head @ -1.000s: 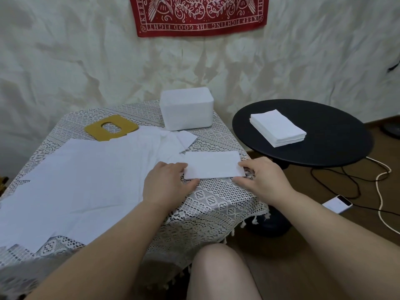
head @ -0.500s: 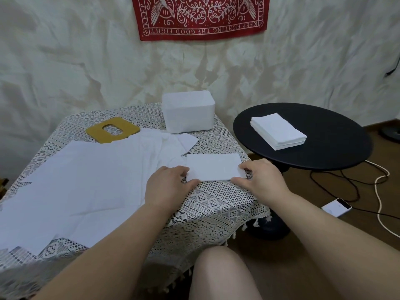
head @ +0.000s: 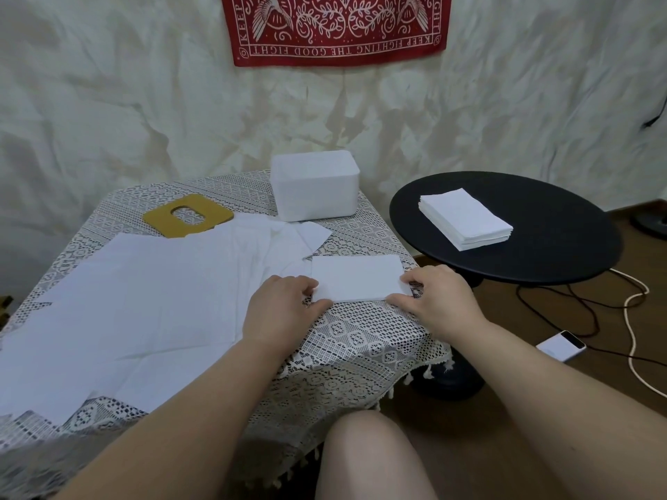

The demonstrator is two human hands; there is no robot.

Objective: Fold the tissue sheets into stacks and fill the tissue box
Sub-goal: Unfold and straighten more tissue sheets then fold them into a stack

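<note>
Holding a folded tissue [head: 355,277] flat on the lace-covered worktop [head: 364,330], one hand at each short end. Left hand [head: 279,306] on the tissue's left end, fingers curled over the edge and thumb under the near corner, pinching it. Right hand [head: 438,295] on the tissue's right end, fingers bent and pinching that corner too. Left of the folded tissue, touching it: a big spread of loose tissue sheets [head: 144,301]. Behind the folded tissue, near the wall: the white tissue box [head: 314,189], standing upright. Left of the box: a flat yellow lid [head: 187,215] with a hole in it. Right of the folded tissue, on a round black side table [head: 563,254]: a neat stack of folded tissues [head: 465,218]. Below that table, on the floor: a phone [head: 560,345] and cords.
</note>
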